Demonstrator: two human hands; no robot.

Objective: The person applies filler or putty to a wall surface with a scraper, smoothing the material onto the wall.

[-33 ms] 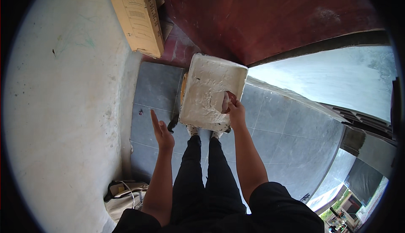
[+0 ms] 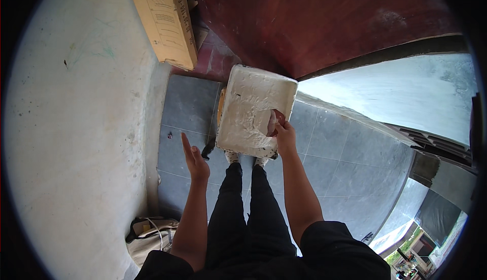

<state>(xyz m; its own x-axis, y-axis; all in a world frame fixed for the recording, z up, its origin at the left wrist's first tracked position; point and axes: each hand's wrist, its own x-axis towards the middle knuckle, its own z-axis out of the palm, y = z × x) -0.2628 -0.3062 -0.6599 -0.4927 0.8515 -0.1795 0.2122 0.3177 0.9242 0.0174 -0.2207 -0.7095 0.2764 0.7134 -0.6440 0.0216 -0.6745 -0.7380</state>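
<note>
A shallow rectangular tray (image 2: 238, 148) spread with white paste sits in front of me, above my feet, its rim spotted with dark marks. My right hand (image 2: 285, 133) is closed on a flat reddish-brown scraper (image 2: 278, 119), held over the tray's right side. White paste coats part of the scraper's face. Left of the tray, my left hand (image 2: 195, 159) is raised with fingers stretched out and nothing in it. A small dark object (image 2: 208, 148) shows between that hand and the tray; its kind is unclear.
A pale wall (image 2: 86, 128) rises along the left. A long cardboard box (image 2: 170, 26) leans in the far corner by a dark red panel (image 2: 324, 16). Grey tiles (image 2: 324, 148) cover the floor. At lower left lies a beige bag (image 2: 149, 244); a low whitish wall (image 2: 401, 87) runs along the right.
</note>
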